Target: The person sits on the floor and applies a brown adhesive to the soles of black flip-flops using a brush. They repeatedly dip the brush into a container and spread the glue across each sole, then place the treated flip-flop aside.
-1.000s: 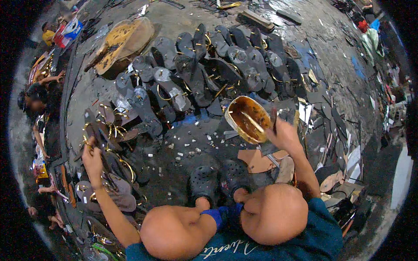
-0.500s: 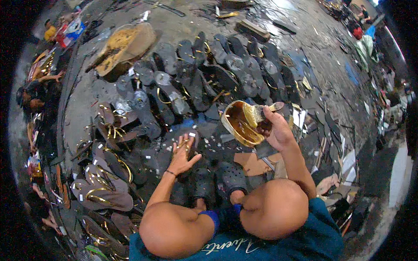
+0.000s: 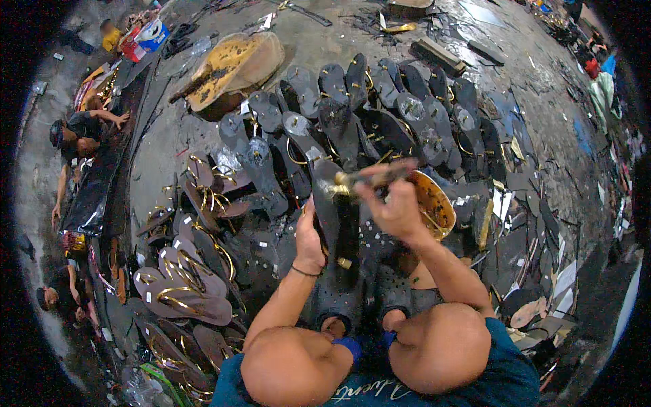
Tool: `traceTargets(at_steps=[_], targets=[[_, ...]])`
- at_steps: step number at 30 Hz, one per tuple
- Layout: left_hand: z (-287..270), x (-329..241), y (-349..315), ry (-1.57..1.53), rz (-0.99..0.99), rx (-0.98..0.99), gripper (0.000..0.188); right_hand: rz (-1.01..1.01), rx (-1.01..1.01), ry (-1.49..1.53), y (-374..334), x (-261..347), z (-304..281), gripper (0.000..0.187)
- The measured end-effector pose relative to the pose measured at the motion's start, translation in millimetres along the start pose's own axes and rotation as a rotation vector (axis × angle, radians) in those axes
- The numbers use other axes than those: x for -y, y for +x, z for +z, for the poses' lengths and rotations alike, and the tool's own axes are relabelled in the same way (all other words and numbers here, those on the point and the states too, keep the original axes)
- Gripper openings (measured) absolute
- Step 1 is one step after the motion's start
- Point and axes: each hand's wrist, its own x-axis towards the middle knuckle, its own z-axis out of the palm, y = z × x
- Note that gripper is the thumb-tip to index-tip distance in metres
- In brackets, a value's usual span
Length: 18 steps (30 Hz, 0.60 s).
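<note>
Black rubbery sole (image 3: 337, 224) is what the left hand (image 3: 308, 237) is wrapped around, held up on edge between the knees so its face is turned toward the person. The right hand (image 3: 397, 207) is closed around a brush (image 3: 363, 178) with a dark handle and pale bristle end, tip sitting right at the top of that sole, so my guess is it's being coated. Just behind the right wrist there's a round tin (image 3: 434, 203) with yellow-brown stuff inside, looks like glue, parked close enough that dipping takes barely any reach.

Spread out on the concrete floor (image 3: 529, 88) beyond is a big fan of dark soles (image 3: 380, 108) lying face up and mostly not overlapping, probably so the wet sides don't stick together. To the left is a separate heap of sandals with gold straps (image 3: 183, 285), stacked loosely. A board smeared with yellow (image 3: 230, 68) lies further out. Other people (image 3: 81, 129) sit along the far left edge, doing their own thing.
</note>
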Motion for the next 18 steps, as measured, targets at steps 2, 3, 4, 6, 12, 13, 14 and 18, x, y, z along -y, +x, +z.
traceTargets(at_steps=[2, 3, 4, 6, 12, 13, 14, 18], targets=[[-14, -3, 1, 0.135, 0.098, -0.052, 0.04, -0.056, 0.133, 0.086, -20, 22, 9, 0.019], [-10, -1, 0, 0.2, 0.135, -0.07, 0.041, -0.037, 0.176, 0.152, -26, 27, 12, 0.019], [-1, 13, -5, 0.189, 0.118, -0.152, 0.041, -0.205, 0.035, 0.167, -13, 25, 13, 0.021], [10, 11, -6, 0.147, 0.146, -0.105, 0.04, -0.214, -0.093, -0.04, 9, 19, 2, 0.02], [25, 7, -11, 0.387, 0.386, -0.194, 0.035, -0.053, -0.103, 0.101, -7, 38, 5, 0.019], [29, 14, -12, 0.478, 0.446, -0.292, 0.033, 0.023, -0.152, 0.085, 4, 36, 3, 0.019], [24, 16, -11, 0.486, 0.489, -0.261, 0.035, 0.074, -0.186, 0.006, 5, 29, 6, 0.021], [-2, -1, 2, 0.473, 0.578, -0.092, 0.04, 0.608, -0.122, 0.985, -25, 32, 32, 0.028]])
